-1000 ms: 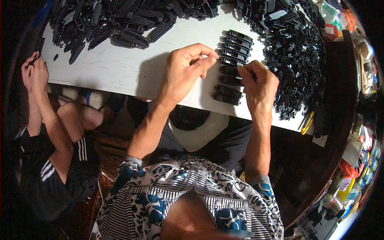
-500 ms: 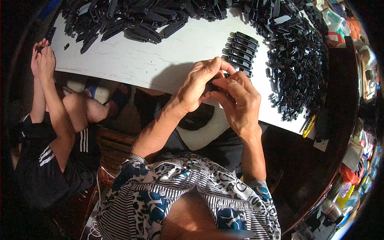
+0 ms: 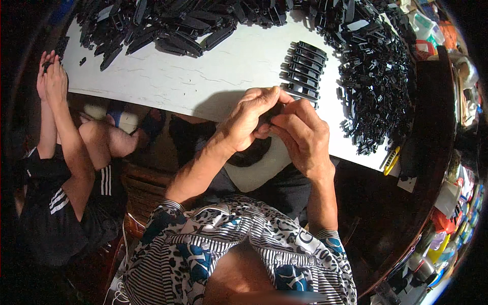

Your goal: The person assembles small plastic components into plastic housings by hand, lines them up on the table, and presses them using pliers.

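Note:
Over the near edge of the white table (image 3: 203,76), both my hands meet around a black plastic part (image 3: 269,114), most of it covered by fingers. My left hand (image 3: 244,118) is closed on it, thumb along the top. The fingertips of my right hand (image 3: 306,136) pinch at its right side; whether they also hold a smaller piece is hidden. Just beyond my hands, several long black plastic parts (image 3: 307,66) lie side by side in a neat column.
Long black parts (image 3: 178,33) are heaped along the far side. A heap of small black pieces (image 3: 376,91) covers the right. A yellow utility knife (image 3: 391,160) lies at the right corner. At far left, another person's hands (image 3: 52,79) hold something dark. Assorted packages (image 3: 450,213) crowd the right rim.
My hands have come slightly lower, closer to me, and the right fingers have drawn together at the part. The other person's hands have shifted slightly.

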Demonstrator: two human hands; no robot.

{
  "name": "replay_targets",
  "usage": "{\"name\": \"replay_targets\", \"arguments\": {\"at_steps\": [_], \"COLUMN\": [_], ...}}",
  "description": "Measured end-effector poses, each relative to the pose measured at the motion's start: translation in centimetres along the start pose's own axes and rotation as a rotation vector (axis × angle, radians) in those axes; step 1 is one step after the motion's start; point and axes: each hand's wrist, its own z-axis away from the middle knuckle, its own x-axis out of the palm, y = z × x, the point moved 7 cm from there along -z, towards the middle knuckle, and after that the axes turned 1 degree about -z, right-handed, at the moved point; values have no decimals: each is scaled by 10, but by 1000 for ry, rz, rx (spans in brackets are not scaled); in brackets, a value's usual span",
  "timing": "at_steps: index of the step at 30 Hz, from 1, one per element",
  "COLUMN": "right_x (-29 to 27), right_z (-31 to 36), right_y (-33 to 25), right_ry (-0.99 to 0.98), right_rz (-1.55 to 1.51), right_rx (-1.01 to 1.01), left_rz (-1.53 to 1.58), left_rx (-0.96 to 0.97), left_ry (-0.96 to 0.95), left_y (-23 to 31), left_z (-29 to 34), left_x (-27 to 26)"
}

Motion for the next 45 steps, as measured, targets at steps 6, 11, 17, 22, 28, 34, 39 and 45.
{"name": "replay_targets", "arguments": {"at_steps": [6, 11, 17, 22, 28, 34, 39, 45], "right_x": [-10, -13, -4, 3, 6, 9, 4, -17], "right_z": [11, 23, 32, 27, 28, 27, 25, 15], "right_y": [13, 21, 40, 41, 51, 55, 50, 33], "right_ry": [263, 474, 574, 530, 529, 433, 434, 353], "right_rz": [-197, -298, -574, -748, -876, -946, -823, -443], "right_rx": [157, 246, 320, 426, 405, 552, 525, 354], "left_rz": [116, 187, 249, 211, 55, -225, -141, -182], "left_rx": [-43, -59, -65, -25, 20, 193, 116, -7], "left_ry": [-66, -72, -88, -2, 58, 74, 109, -1], "left_y": [-6, -17, -19, -17, -9, 3, 1, -8], "left_z": [9, 9, 4, 3, 5, 6, 8, 9], "left_x": [8, 11, 16, 6, 5, 6, 5, 4]}}
